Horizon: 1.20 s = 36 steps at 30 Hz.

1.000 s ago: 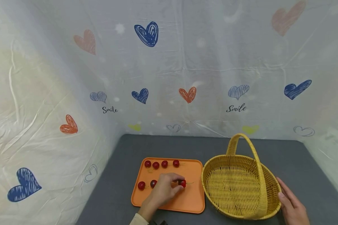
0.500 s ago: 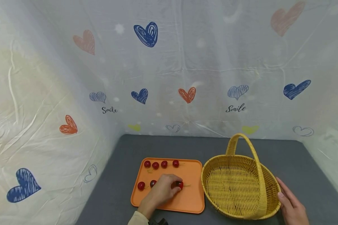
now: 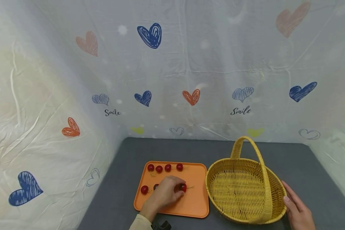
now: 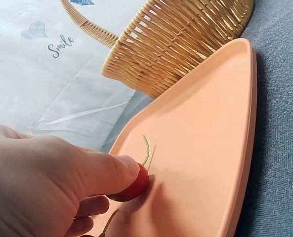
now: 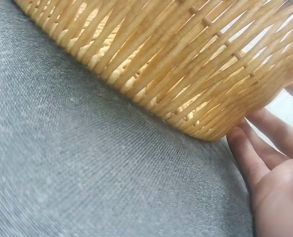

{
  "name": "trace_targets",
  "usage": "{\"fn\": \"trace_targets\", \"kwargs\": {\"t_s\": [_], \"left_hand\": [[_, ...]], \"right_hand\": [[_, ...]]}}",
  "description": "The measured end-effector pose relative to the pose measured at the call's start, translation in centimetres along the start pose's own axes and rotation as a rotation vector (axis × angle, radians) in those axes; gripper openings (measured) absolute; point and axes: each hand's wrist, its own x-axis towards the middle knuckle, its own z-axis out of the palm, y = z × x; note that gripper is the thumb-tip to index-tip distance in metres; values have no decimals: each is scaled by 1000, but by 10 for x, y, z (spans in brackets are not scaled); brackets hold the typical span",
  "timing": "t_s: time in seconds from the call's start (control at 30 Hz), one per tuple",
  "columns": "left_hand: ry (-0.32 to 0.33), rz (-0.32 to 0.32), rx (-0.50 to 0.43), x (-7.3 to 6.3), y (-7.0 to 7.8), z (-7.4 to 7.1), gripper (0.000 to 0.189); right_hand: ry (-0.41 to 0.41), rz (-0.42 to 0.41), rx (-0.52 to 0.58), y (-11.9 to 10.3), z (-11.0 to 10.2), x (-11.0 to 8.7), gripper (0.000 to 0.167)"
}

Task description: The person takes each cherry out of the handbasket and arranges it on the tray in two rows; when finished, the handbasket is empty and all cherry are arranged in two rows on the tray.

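My left hand (image 3: 165, 193) pinches a red cherry (image 3: 184, 188) between thumb and fingers, above the right half of the orange tray (image 3: 194, 207). In the left wrist view the green stem of this cherry (image 4: 136, 188) points up and away, and its shadow falls on the tray. Several other cherries lie on the tray, a row of them along the back and a few at the left, one partly hidden by the hand. My right hand (image 3: 299, 209) touches the right side of the yellow wicker basket (image 3: 235, 191); in the right wrist view its fairly straight fingers (image 5: 250, 153) rest against the outer wall.
The basket stands directly right of the tray, its tall arched handle (image 3: 261, 163) rising over it. Both are on a grey cloth-covered table (image 3: 166, 147). A white curtain (image 3: 212, 64) printed with hearts hangs behind and at the sides.
My left hand has shifted slightly left over the tray with the cherry between its fingers. The right hand and the basket have stayed in place.
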Motion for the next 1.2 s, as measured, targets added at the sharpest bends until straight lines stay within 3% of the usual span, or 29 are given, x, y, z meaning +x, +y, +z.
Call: {"fn": "trace_targets", "kwargs": {"t_s": [0.4,0.63,0.73,0.9,1.07,1.2], "left_hand": [[58,-4,-17,-4,0,-7,35],[125,-92,-27,-17,1,-24,41],[169,-99,-23,-24,-1,-35,42],[305,-88,3,-40,-10,-57,41],[447,-108,79,-62,-20,-91,38],[552,-101,130,-77,-28,-121,37]], "right_hand": [[26,33,-1,0,-2,2,59],[23,86,-41,0,-1,6,59],[18,121,-46,0,-2,9,62],[4,178,-23,-2,-10,13,69],[-77,129,-21,-8,-26,17,67],[4,0,-266,-28,-30,18,60]]}}
